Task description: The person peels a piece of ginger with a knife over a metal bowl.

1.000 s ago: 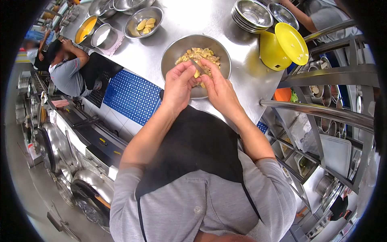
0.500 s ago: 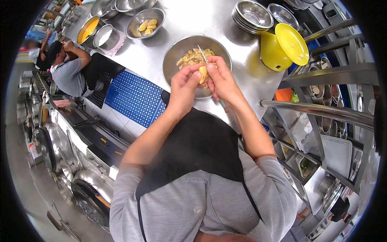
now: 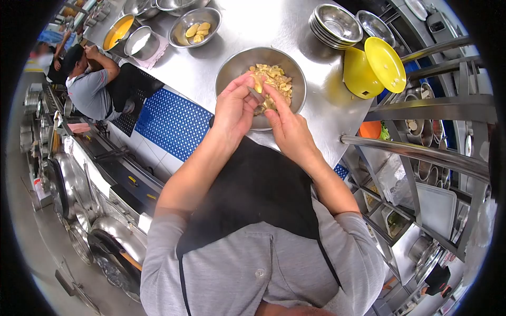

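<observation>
In the head view, my left hand (image 3: pixel 235 107) pinches a pale yellow piece of ginger (image 3: pixel 258 83) between thumb and fingertips, over the large steel bowl (image 3: pixel 301 100). My right hand (image 3: pixel 289 126) is closed on a small knife (image 3: pixel 256 95); its short blade lies against the lower side of the ginger, and its handle is hidden in my palm. Below both hands, yellow-brown scraps and peelings (image 3: pixel 278 79) cover part of the bowl's bottom. Farther back on the left, a smaller steel bowl (image 3: pixel 182 38) holds several peeled yellow pieces.
On the steel table (image 3: pixel 247 26) stand a yellow container with a tilted lid (image 3: pixel 362 73), stacked steel bowls (image 3: pixel 337 23) and a pot of orange liquid (image 3: pixel 119 32). A metal rack (image 3: pixel 421 150) rises at the right. At the left, another person (image 3: pixel 94 87) sits near a blue mat (image 3: pixel 171 124).
Both hands have turned, and the ginger has shifted slightly up and left. The knife blade, which pointed up past the ginger, now lies low against it between my hands.
</observation>
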The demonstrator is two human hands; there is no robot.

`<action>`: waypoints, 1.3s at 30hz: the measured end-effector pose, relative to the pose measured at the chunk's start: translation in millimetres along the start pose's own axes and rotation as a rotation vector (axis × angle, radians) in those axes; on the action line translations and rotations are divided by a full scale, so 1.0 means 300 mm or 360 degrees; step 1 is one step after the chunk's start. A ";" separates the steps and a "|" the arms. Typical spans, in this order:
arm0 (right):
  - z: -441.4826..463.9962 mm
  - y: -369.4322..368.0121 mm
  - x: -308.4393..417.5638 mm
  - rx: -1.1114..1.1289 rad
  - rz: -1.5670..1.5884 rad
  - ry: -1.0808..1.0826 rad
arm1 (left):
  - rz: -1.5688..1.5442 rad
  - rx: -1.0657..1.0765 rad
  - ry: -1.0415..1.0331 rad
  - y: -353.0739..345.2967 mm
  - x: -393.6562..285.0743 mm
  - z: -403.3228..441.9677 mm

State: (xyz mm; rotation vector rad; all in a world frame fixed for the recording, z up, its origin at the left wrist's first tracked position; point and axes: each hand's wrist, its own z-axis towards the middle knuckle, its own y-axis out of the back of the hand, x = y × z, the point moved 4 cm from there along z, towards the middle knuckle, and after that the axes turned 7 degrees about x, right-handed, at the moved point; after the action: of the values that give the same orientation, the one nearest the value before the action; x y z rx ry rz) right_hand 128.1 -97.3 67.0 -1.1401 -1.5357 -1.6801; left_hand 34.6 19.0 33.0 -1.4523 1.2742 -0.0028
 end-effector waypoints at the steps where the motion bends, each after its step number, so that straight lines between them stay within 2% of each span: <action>1: -0.001 0.000 -0.001 -0.0026 -0.0036 0.0029 | -0.0014 -0.0008 -0.0005 0.003 0.004 0.002; 8: 0.006 0.003 -0.004 -0.0047 -0.0070 0.0006 | -0.0045 -0.0022 -0.0006 -0.016 0.003 -0.011; 12: 0.004 0.012 0.011 0.0118 -0.0064 -0.0304 | -0.0056 -0.0015 -0.0010 -0.034 -0.003 -0.028; 15: 0.012 0.004 -0.005 -0.0052 -0.0108 -0.0033 | 0.0000 -0.0028 -0.0048 -0.034 0.002 -0.032; 18: 0.013 0.004 -0.001 -0.0100 -0.0012 0.0024 | 0.0009 -0.0005 -0.0126 -0.016 0.007 -0.024; 23: 0.028 0.011 -0.024 -0.0104 0.0079 -0.0012 | 0.0190 0.0031 -0.0158 -0.007 0.017 -0.038; 26: 0.030 0.021 -0.032 -0.0144 0.0170 -0.0082 | 0.0145 0.0133 -0.0099 0.002 0.041 -0.046; 39: 0.030 0.012 -0.015 -0.0065 0.0184 -0.0103 | 0.0214 0.0138 -0.0170 -0.015 0.018 -0.044</action>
State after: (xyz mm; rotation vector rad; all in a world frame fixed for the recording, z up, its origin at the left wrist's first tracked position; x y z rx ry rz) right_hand 135.1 -89.6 64.5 -1.2906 -1.4515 -1.6185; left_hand 31.5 5.0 37.5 -1.2743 1.2666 0.1063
